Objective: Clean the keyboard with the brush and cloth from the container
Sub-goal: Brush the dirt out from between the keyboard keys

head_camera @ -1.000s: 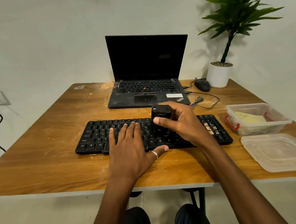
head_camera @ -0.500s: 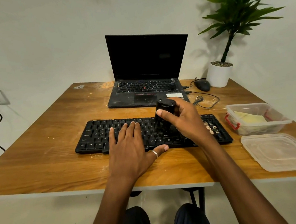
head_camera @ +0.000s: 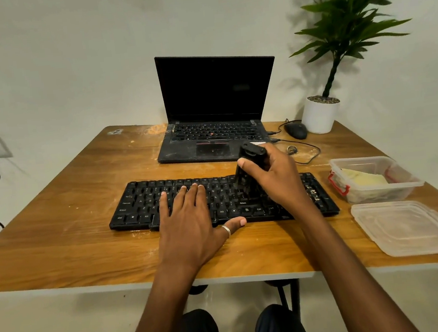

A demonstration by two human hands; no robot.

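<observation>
A black keyboard lies across the middle of the wooden table. My left hand rests flat on its left-centre keys, fingers straight, thumb at the front edge. My right hand grips a black brush upright, its bristles down on the keys right of centre. Pale crumbs sit on the keyboard's right end. A clear container to the right holds a yellow cloth.
An open black laptop stands behind the keyboard. A black mouse with its cable and a potted plant are at the back right. The container's clear lid lies near the front right edge.
My right hand with the brush has shifted slightly right and away across the keys, tilting the handle. The left hand stays in place.
</observation>
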